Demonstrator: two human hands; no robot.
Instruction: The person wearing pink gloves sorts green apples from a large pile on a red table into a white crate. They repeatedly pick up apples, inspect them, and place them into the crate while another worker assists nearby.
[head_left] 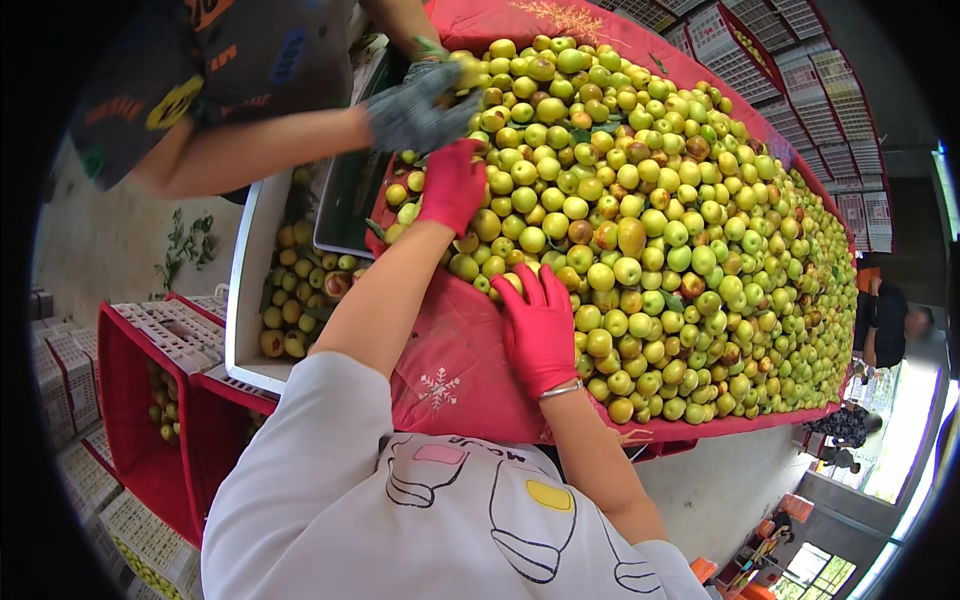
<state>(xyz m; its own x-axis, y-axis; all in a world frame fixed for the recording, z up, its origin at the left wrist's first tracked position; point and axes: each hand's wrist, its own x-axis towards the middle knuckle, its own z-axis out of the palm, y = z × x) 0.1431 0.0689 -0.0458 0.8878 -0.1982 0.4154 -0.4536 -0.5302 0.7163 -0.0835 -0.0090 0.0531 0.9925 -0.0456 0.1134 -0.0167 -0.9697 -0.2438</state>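
A broad heap of small yellow-green fruits (pixel 640 210), which look like jujubes, covers a red cloth (pixel 450 345) in front of me. My left hand (pixel 453 188), in a red glove, is at the left edge of the heap. Its fingers point down among the fruits and are blurred, so their grip does not show. Closer to my body, my right hand (pixel 540 325) wears a matching red glove. Its fingers are stretched out and parted over the fruits at the near edge. Brownish patches mark some of the fruits.
Across on the left, a co-worker's grey-gloved hand (pixel 425 105) reaches to the heap beside my left hand. A white-rimmed box (pixel 240 300) with fruits stands at the left, beside a dark green crate (pixel 350 195). Red-lined crates (pixel 140 400) stand lower left; stacked crates (pixel 820 100) rise behind.
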